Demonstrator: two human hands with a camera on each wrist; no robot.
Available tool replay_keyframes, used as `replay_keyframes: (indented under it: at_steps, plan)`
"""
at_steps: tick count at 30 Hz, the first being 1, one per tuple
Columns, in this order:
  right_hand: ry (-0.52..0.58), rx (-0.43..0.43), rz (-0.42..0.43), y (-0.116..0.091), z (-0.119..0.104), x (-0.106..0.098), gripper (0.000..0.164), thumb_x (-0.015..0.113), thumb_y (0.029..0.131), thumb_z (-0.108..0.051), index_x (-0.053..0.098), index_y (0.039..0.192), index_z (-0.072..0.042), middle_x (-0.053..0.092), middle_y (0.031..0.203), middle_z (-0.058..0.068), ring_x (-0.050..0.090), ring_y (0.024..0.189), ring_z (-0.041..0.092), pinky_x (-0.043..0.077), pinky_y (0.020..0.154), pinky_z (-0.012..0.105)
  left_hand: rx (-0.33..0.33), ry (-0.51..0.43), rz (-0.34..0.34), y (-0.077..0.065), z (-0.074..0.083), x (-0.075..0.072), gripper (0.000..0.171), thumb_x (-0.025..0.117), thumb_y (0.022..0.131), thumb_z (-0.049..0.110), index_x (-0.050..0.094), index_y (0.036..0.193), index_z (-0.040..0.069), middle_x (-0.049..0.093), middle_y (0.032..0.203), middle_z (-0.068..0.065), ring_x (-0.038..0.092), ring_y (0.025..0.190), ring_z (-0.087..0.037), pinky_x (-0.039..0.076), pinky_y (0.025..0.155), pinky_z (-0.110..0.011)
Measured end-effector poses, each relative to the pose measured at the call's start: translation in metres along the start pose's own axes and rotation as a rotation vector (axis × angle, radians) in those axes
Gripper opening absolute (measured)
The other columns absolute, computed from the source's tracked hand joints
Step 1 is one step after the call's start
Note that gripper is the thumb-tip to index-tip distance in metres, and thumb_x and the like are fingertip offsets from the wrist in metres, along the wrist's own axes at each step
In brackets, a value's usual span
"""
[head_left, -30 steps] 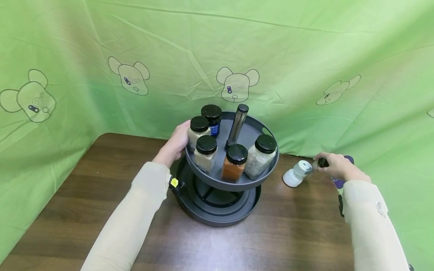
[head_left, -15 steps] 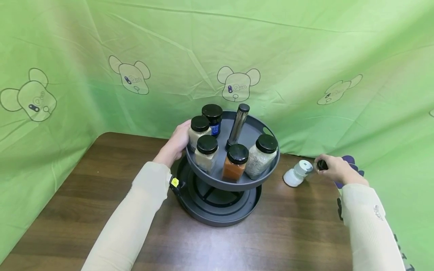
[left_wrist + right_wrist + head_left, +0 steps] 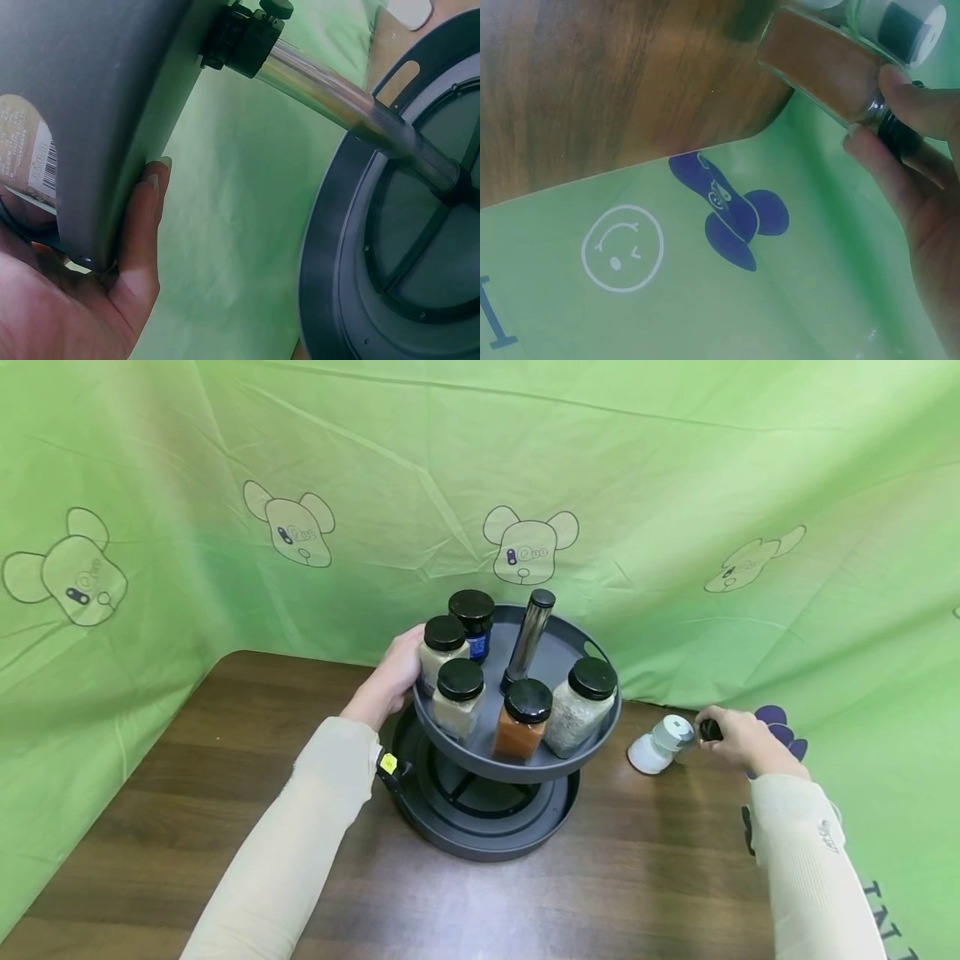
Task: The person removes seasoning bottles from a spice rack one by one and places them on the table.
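My left hand [image 3: 393, 675] grips the left rim of the grey upper tray [image 3: 558, 647] of a two-tier rack. In the left wrist view, the fingers [image 3: 144, 232] lie along the tray's outer side. At the table's right, my right hand [image 3: 750, 745] pinches a small square glass jar [image 3: 817, 64] near its black cap [image 3: 709, 729]. The right wrist view shows brown through the glass; I cannot tell whether that is contents or the table behind. A white bottle [image 3: 651, 755] with a pale lid stands just left of this jar.
Several black-lidded jars stand on the upper tray, among them an orange-brown one [image 3: 517, 739], a grey-white one [image 3: 576, 727] and a dark blue-labelled one [image 3: 477, 639]. A metal post [image 3: 529, 639] rises between them. Below is the lower tray [image 3: 483, 852]. A green curtain [image 3: 420, 477] borders the wooden table [image 3: 247, 760].
My right hand, with the glass jar, has shifted slightly left and nearer to me. My left hand stays on the tray rim, and the jars on the tray have kept their places.
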State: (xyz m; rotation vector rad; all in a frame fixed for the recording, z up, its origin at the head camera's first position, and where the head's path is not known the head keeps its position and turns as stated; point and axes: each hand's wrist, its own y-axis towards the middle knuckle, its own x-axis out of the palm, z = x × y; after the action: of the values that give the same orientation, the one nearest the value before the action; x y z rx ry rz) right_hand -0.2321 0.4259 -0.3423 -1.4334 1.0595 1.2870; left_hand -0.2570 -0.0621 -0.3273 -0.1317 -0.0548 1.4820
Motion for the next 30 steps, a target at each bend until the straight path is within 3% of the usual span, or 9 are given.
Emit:
replay_keyframes:
  at_steps: [22,30]
  plan:
    - [0.009,-0.035,0.059,-0.005,0.002,0.017,0.039,0.071,0.073,-0.008,0.058,0.108,0.001,0.062,0.094,0.032,0.057,0.084,0.05,0.045,0.074,0.058,0.002,-0.019,-0.003,0.0,-0.001,0.001,0.034,0.037,0.097,0.039,0.056,0.119,0.023,0.05,0.127,0.002,0.043,0.116,-0.016,0.039,0.09,-0.031]
    - [-0.002,-0.036,0.042,-0.003,0.002,0.021,0.042,0.072,0.072,-0.008,0.056,0.11,0.002,0.06,0.095,0.034,0.056,0.086,0.053,0.045,0.074,0.059,0.004,-0.01,0.009,0.0,-0.001,0.001,0.033,0.038,0.097,0.04,0.057,0.118,0.023,0.051,0.126,0.002,0.043,0.115,-0.016,0.039,0.091,-0.032]
